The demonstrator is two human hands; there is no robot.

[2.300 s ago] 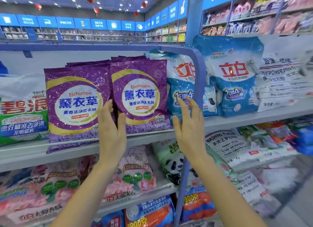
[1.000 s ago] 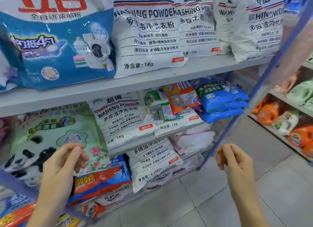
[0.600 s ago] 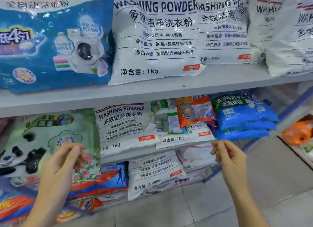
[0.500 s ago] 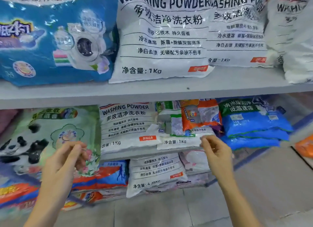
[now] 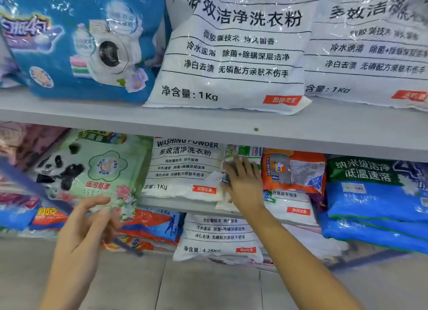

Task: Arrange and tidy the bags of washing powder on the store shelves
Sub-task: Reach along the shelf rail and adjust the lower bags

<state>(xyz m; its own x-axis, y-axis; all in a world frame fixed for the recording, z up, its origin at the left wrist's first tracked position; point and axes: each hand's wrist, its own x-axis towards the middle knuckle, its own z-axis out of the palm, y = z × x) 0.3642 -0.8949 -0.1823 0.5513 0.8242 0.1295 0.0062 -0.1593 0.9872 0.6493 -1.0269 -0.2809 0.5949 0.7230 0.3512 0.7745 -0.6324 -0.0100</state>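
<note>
In the head view, the bags on the upper shelf board point(image 5: 208, 124) stand upright with labels forward, so they read from the aisle. The middle shelf at centre frame is messier, with small bags lying flat and overlapping. The right grip point(image 5: 243, 182) is stretched into that shelf, fingers spread and fairly straight. It lies on a small green-and-white bag point(image 5: 247, 151) wedged between a white bag point(image 5: 185, 168) on its left and an orange bag point(image 5: 294, 171) on its right. Blur hides the fingertips, but the grip looks open and pressing rather than clasping, probably to straighten that bag. The bag sits under and just beyond the fingertips. The left grip point(image 5: 85, 226), at lower left of the frame, hangs before a panda bag point(image 5: 92, 171), loosely curled and holding nothing. Whether it touches the bag's lower corner I cannot tell.
</note>
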